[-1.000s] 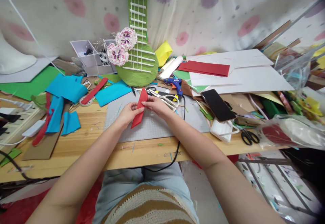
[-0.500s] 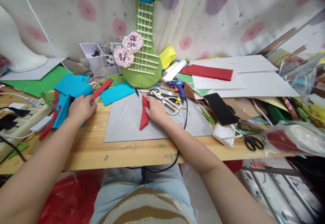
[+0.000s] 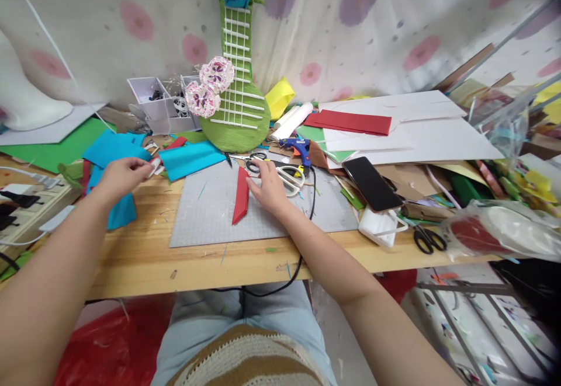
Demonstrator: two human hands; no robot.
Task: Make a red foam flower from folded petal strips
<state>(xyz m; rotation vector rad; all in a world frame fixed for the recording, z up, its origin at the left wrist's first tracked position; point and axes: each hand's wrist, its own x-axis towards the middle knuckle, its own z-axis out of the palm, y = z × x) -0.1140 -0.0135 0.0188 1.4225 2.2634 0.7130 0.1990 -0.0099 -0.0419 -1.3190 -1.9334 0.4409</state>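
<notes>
On the grey cutting mat (image 3: 205,216) lies a folded red strip (image 3: 241,196), paper or cloth, with slanted ends. My right hand (image 3: 269,187) is just right of it, fingers apart and holding nothing, beside white-handled scissors (image 3: 291,183). My left hand (image 3: 125,178) hovers at the left by the blue pieces (image 3: 120,212), its thumb and fingers pinched together. A small white thing (image 3: 155,167) shows at these fingertips; whether it is held is unclear. Beyond it are a flat blue piece (image 3: 193,159) and a short red end (image 3: 177,142).
A green guitar-like shape (image 3: 236,123) with white strings stands at the back. A blue glue gun (image 3: 300,148), a phone (image 3: 371,183), black scissors (image 3: 429,240) and red strips (image 3: 348,122) on white board lie right. A power strip (image 3: 39,214) is left; a black cable crosses the mat.
My right hand has let go of the folded red strip and spread its fingers. My left hand has drawn back from the other red strip. The whole view has shifted slightly.
</notes>
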